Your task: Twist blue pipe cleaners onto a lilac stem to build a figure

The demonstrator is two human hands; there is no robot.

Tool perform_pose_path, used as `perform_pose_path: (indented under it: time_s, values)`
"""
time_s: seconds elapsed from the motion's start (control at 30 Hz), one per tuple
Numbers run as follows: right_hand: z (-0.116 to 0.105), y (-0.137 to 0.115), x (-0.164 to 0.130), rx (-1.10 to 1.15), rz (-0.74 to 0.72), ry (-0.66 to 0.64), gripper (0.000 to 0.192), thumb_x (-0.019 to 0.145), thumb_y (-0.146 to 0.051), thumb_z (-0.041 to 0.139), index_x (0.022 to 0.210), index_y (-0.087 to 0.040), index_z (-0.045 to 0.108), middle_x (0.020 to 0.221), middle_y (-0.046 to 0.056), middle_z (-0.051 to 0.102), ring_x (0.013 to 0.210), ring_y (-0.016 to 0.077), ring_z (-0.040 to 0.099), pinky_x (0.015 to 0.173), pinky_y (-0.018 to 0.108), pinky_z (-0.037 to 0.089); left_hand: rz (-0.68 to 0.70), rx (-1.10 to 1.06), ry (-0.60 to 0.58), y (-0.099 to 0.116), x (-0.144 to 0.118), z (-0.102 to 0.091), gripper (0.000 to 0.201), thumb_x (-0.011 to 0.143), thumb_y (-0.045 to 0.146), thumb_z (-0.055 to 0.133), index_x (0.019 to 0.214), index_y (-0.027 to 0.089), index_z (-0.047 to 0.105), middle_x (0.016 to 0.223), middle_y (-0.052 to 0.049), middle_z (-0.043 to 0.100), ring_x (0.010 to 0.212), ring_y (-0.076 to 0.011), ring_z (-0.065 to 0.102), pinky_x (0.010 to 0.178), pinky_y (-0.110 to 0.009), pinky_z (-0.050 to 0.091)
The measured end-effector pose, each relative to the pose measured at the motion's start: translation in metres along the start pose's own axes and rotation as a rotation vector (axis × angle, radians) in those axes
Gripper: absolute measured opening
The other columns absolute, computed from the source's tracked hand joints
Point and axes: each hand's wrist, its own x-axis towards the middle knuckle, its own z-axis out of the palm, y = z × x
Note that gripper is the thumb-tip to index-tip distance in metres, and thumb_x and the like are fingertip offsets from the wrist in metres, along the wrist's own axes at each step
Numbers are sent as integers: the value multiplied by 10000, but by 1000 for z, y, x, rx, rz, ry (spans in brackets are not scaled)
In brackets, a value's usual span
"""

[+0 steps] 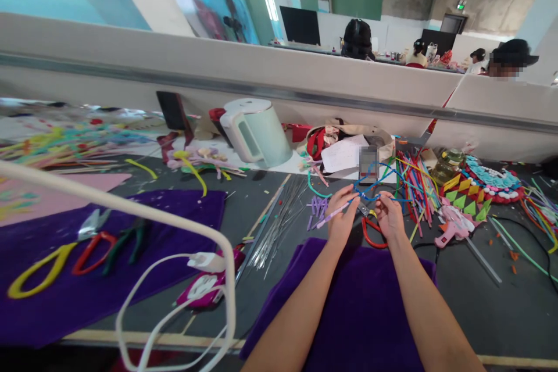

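Blue pipe cleaner (375, 185) held above dark table (501, 302), looped toward 12 o'clock, bent only partly; final form undetermined. Left hand (341, 209) pinching lilac stem (328, 220) joined to blue wire. Right hand (389, 213) clenched on blue wire at 3 o'clock. Red-handled scissors (374, 235) below. Coloured stem bundle (416, 183) at 2 o'clock, unused. Purple cloth (357, 308) at 6 o'clock.

Blue pipe cleaner (378, 183), purple cloth (349, 302), mint kettle (257, 131).
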Motion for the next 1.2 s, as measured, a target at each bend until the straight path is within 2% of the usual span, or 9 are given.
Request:
perform_pose_path:
  time_s: [0.13,0.27,0.43,0.57,0.63,0.77,0.97,1.07,1.2]
  values:
    - [-4,-8,2,79,3,-8,174,664,-197,725,765,-191,584,616,-61,580,511,40,531,423,112,414,121,84,-98,1,-4,3,140,821,279,589,864,210,703,1075,-63,668,994,-201,607,914,-413,464]
    - [-8,-16,4,120,-1,-3,174,667,-196,723,765,-193,579,603,-68,556,495,30,508,413,100,400,241,20,-264,7,-8,6,149,824,234,583,919,213,697,1010,-65,695,953,-193,626,887,-392,484]
    - [-9,-23,5,83,-41,9,203,649,-214,739,780,-184,587,605,-64,565,478,27,493,414,103,397,241,-64,-433,12,-15,9,227,844,216,548,1036,227,668,1049,-72,684,969,-188,622,878,-365,493]
    - [-11,-27,6,41,-67,38,217,625,-236,748,766,-174,594,647,-43,611,475,35,503,388,117,371,227,-52,-524,4,-15,9,277,864,236,505,1101,238,648,1141,-88,646,1057,-203,584,930,-391,461]
    - [-12,-28,7,7,-71,41,220,621,-251,750,756,-171,595,618,-42,609,458,41,498,376,122,355,174,-80,-593,-2,-12,7,284,869,266,494,1103,232,652,1174,-98,629,1087,-217,568,945,-408,445]
    - [-12,-30,6,-45,-90,17,215,623,-257,745,747,-171,592,525,-59,558,431,47,478,384,127,361,-74,-301,-641,-10,-2,1,304,851,340,520,1062,182,671,1115,-123,655,1039,-237,603,915,-402,462]
    - [-10,-33,1,-24,-55,-49,210,627,-259,737,721,-187,563,491,-77,514,390,41,427,362,129,334,-424,-475,-539,-7,7,-11,327,797,373,595,1030,161,682,1016,-115,698,989,-247,633,899,-400,469]
    - [-6,-29,-1,-105,-82,-74,209,621,-261,748,719,-178,583,507,-64,549,405,46,467,380,134,349,-460,-449,-515,-3,6,-11,318,781,368,618,1011,158,684,1016,-106,698,975,-235,635,905,-383,460]
    - [2,-17,-5,-287,-156,-119,188,660,-290,728,757,-167,624,529,-35,607,419,62,505,413,155,382,-392,-377,-641,5,-2,-2,358,757,364,644,1041,146,671,1024,-89,691,936,-226,632,863,-352,473]
